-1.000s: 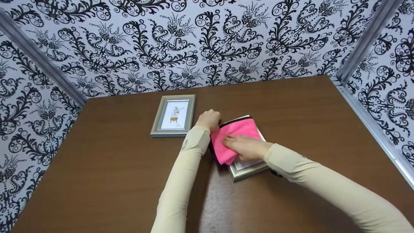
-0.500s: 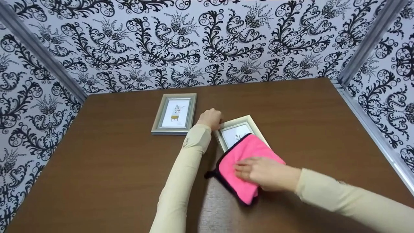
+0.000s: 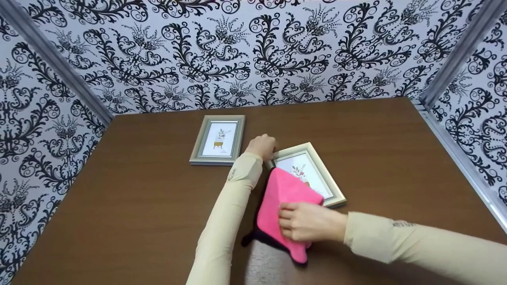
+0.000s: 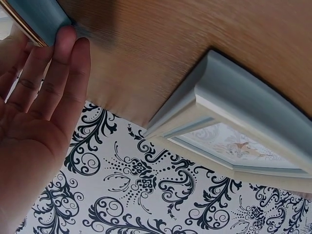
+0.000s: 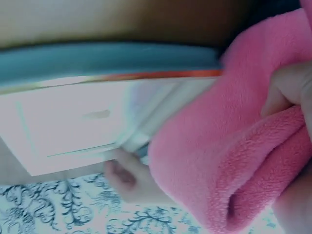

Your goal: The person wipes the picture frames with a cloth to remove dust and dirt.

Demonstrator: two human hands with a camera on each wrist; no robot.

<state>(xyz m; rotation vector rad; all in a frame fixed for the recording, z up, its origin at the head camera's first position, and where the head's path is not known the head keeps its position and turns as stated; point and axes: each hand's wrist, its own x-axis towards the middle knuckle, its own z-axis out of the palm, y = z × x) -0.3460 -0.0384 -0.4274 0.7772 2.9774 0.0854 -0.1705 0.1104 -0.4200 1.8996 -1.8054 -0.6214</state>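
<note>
My left hand holds the upper left corner of a cream picture frame, which lies angled on the table. In the left wrist view, my fingers curl against the frame's blue-grey side. A pink cloth with dark edging covers the frame's lower left part and hangs past it onto the table. My right hand grips the cloth near its lower right side. In the right wrist view, the thumb presses into a fold of pink cloth.
A second picture frame with a plant print lies to the left of my left hand. Brown tabletop surrounds both frames. Behind the table stands a black-and-white patterned wall; a metal rail borders the right side.
The right hand first slid the cloth down and right over the frame, then a little left, uncovering most of the picture. My left hand keeps its hold on the corner.
</note>
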